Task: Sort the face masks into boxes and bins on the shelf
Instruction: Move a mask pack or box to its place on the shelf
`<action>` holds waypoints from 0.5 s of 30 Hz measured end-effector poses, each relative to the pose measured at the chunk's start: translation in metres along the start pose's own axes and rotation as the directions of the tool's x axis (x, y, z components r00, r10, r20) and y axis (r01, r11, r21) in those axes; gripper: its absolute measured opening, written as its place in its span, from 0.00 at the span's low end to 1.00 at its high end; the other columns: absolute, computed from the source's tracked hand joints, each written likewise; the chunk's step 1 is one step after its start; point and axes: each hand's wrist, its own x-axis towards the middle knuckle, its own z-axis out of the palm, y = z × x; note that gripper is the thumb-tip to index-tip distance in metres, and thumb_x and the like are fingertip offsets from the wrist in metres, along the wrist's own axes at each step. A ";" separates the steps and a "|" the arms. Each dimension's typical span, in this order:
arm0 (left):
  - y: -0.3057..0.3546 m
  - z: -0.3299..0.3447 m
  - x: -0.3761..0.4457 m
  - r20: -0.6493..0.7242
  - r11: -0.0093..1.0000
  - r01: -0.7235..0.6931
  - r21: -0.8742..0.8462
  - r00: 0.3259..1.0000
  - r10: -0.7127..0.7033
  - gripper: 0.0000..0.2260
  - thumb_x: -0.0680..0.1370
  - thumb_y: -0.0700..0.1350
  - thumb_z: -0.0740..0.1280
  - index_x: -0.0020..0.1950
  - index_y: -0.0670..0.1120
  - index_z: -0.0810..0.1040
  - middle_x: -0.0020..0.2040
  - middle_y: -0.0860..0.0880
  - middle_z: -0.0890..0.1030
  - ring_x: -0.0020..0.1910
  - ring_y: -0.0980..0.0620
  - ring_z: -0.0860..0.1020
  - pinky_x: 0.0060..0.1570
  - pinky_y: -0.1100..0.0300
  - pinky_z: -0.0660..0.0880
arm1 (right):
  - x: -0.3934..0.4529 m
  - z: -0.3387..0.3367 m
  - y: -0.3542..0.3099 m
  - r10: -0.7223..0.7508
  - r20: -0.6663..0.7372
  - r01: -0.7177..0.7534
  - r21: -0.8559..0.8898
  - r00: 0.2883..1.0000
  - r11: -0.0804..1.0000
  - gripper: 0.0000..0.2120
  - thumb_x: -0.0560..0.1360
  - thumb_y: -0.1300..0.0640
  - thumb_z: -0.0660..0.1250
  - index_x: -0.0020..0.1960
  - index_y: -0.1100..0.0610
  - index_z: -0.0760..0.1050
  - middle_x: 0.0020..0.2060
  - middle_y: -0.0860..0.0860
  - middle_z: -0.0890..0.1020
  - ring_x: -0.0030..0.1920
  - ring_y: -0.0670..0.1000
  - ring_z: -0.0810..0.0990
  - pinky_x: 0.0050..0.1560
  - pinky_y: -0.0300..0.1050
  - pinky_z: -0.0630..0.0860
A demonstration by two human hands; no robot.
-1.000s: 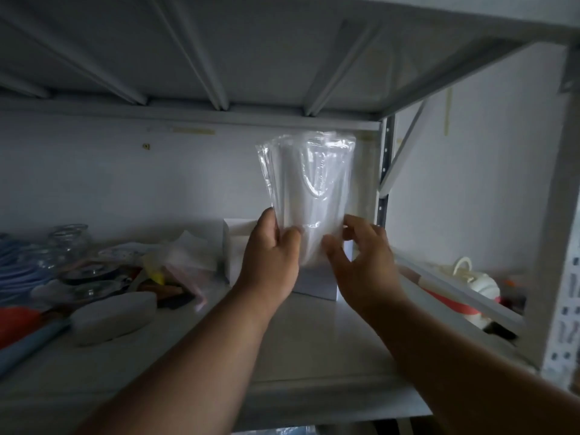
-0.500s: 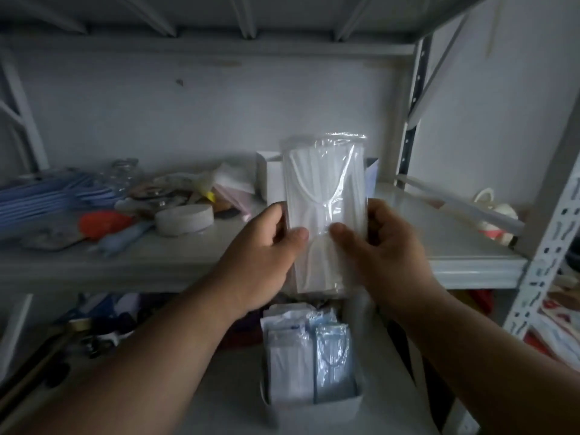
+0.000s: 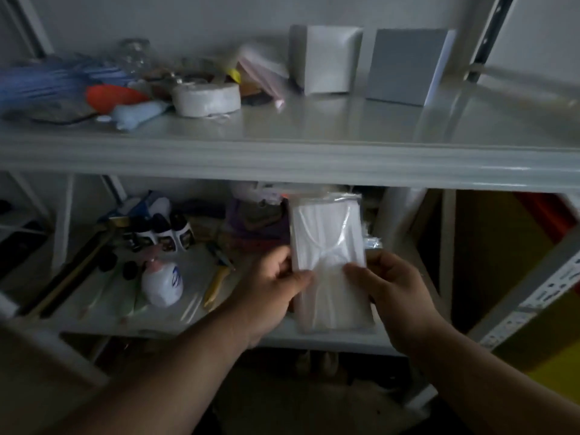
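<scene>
The left hand and right hand are pinching a bagged white face mask upright before the lower shelf's front edge; the slick plastic may be slipping between thumbs.

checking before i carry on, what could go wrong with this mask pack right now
The mask pack is pinched only at its side edges by the left hand and right hand; the slick wrapper could slip. The lower shelf is crowded and dim, so nearby bottles might get knocked.
</scene>
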 end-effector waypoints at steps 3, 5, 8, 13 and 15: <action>-0.021 -0.001 0.025 -0.003 0.996 0.012 0.093 1.000 -0.012 0.11 0.83 0.36 0.69 0.60 0.51 0.82 0.56 0.52 0.89 0.59 0.48 0.86 0.65 0.37 0.79 | 0.026 -0.003 0.020 0.015 0.033 -0.012 -0.083 0.999 0.996 0.06 0.80 0.65 0.74 0.56 0.60 0.85 0.46 0.56 0.90 0.45 0.53 0.90 0.45 0.46 0.84; -0.031 -0.001 0.046 -0.001 0.992 -0.001 0.124 1.000 0.001 0.11 0.82 0.36 0.70 0.59 0.52 0.82 0.56 0.52 0.89 0.58 0.47 0.86 0.64 0.36 0.80 | 0.048 -0.005 0.032 0.009 0.045 -0.002 -0.156 0.999 0.988 0.04 0.79 0.65 0.75 0.54 0.61 0.85 0.44 0.56 0.90 0.42 0.51 0.89 0.45 0.45 0.82; -0.043 0.002 0.081 -0.010 0.976 -0.016 0.219 1.000 0.019 0.09 0.80 0.44 0.74 0.58 0.55 0.83 0.54 0.53 0.89 0.56 0.49 0.87 0.61 0.42 0.83 | 0.086 -0.009 0.049 -0.045 0.016 0.048 -0.327 0.999 0.944 0.05 0.77 0.60 0.79 0.49 0.59 0.84 0.40 0.59 0.87 0.38 0.49 0.82 0.45 0.48 0.78; -0.063 0.003 0.133 -0.045 0.919 -0.080 0.386 0.993 0.106 0.03 0.82 0.38 0.71 0.53 0.46 0.80 0.44 0.53 0.83 0.42 0.56 0.79 0.39 0.72 0.73 | 0.134 -0.009 0.073 -0.045 -0.034 0.019 -0.558 0.998 0.830 0.07 0.76 0.52 0.79 0.46 0.54 0.83 0.38 0.53 0.86 0.37 0.58 0.83 0.44 0.54 0.82; -0.078 0.004 0.147 -0.057 0.895 -0.076 0.439 0.992 0.112 0.07 0.81 0.35 0.71 0.53 0.47 0.78 0.43 0.53 0.82 0.41 0.58 0.79 0.40 0.68 0.73 | 0.145 -0.009 0.085 -0.021 -0.025 0.001 -0.609 0.999 0.793 0.09 0.75 0.48 0.78 0.47 0.53 0.83 0.39 0.50 0.87 0.41 0.58 0.87 0.48 0.59 0.86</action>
